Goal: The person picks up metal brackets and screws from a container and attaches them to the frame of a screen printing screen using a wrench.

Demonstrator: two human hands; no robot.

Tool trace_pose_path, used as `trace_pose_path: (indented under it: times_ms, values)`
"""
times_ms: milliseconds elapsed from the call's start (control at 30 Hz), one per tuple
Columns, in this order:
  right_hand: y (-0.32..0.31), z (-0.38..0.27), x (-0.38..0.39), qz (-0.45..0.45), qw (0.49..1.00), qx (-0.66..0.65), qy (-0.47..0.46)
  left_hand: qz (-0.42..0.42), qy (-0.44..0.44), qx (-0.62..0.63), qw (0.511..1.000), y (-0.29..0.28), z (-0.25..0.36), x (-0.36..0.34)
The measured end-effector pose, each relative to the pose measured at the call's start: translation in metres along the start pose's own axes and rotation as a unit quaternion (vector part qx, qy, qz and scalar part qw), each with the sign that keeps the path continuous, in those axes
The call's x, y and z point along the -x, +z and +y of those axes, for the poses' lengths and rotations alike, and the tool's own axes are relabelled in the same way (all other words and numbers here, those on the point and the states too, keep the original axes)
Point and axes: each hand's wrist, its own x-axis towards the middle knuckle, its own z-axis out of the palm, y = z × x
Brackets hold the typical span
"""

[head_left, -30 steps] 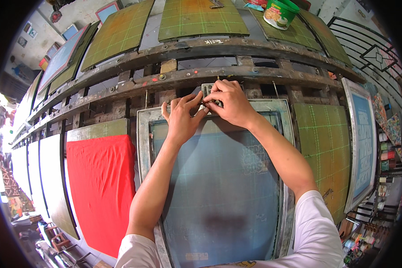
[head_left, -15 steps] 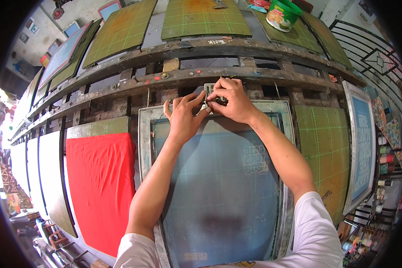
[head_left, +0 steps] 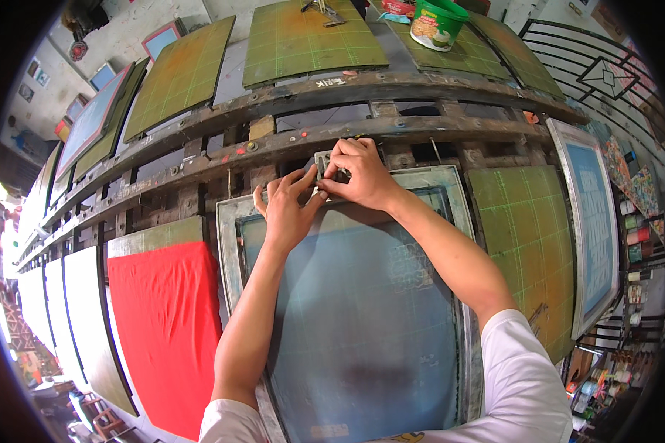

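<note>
A large screen printing frame [head_left: 462,214] with blue-grey mesh lies in front of me. At the middle of its far edge is a small metal bracket [head_left: 322,158], partly hidden by my fingers. My left hand [head_left: 287,210] pinches at the bracket's near end with thumb and index finger, its other fingers spread to the left. Close against it, my right hand [head_left: 358,176] is closed in a pinch at the bracket's right side. Whatever small part its fingertips hold is hidden. Both forearms reach over the mesh.
Dark rails [head_left: 288,144] run across beyond the frame. A board draped with red cloth [head_left: 166,325] lies to the left, a bare green-gridded board [head_left: 524,251] to the right. Another printing screen [head_left: 595,221] leans at far right. Beyond the rails, a green bucket [head_left: 437,26] rests on a board.
The whole view has shifted, so the frame and both hands appear slightly further left. Both hands stay at the bracket, their fingers only slightly changed.
</note>
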Motion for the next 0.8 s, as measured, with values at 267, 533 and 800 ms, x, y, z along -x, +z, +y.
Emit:
trace_pose_path:
  times_ms: [267, 533, 800]
  values:
    - [0.001, 0.001, 0.002, 0.023, 1.0, -0.014, -0.008, -0.001, 0.003, -0.009, 1.0, 0.0, 0.002, 0.001]
    - [-0.001, 0.004, 0.003, 0.019, 1.0, -0.013, -0.008, -0.017, -0.018, -0.008, 1.0, -0.005, 0.008, -0.003]
    - [0.002, -0.005, 0.004, 0.04, 0.999, -0.015, -0.009, -0.002, 0.004, -0.003, 1.0, -0.003, 0.003, 0.0]
